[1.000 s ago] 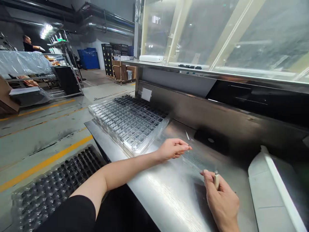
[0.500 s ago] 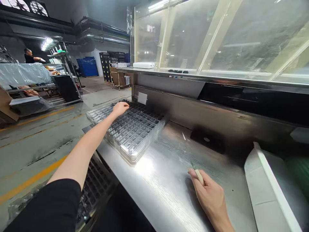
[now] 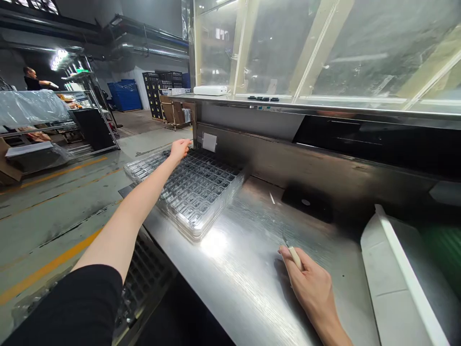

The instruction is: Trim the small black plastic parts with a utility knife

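Observation:
My left hand reaches out to the far corner of a stack of clear plastic trays with many small pockets of dark parts. Its fingers curl over the stack's far edge. My right hand rests on the steel bench near me, closed around a thin beige tool whose tip points away to the left.
A white bin stands at the right of the bench. A black tray wrapped in film lies low at the left, below the bench edge. A dark recess sits at the back wall. A person stands far off at the left by racks.
My left hand left the bench in front of me and stretched out to the far corner of the tray stack. My right hand slid a little left with the tool.

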`<state>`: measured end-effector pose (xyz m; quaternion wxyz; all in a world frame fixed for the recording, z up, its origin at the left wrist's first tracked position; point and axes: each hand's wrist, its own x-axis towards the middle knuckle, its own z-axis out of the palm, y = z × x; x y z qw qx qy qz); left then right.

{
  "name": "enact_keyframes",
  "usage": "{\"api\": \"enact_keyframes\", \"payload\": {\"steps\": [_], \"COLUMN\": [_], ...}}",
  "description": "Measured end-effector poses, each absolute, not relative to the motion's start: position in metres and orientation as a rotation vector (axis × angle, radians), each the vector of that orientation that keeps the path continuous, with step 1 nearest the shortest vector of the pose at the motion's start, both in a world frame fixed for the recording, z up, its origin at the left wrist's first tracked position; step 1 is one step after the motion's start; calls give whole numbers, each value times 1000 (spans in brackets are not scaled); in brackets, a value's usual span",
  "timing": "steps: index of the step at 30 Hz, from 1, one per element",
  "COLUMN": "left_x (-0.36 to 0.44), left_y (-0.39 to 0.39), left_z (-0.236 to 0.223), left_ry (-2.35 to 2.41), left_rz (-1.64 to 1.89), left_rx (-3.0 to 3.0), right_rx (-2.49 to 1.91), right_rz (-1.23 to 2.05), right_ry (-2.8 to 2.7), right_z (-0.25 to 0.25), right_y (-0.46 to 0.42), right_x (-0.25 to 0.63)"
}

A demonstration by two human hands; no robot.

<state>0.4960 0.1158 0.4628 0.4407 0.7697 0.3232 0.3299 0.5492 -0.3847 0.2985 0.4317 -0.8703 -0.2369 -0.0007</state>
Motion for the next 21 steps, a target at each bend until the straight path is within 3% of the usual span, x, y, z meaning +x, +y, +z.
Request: {"api": "enact_keyframes", "payload": {"steps": [6,13,21], "left_x": [515,525,551], "left_y": [2,-162,-219], "left_z": [445,349,272], "left_ry": [370,165,171], "left_rz": [494,-115,-267], "left_rx": [1375,865,678], "right_rx": [-2074,-1918,-2078], "right_rz": [-92,-375,-233], "right_ry": [-516,-531,-604], "right_z": [298,306,283], "right_y": [-387,-389,-396], "right_x": [545,541,569]}}
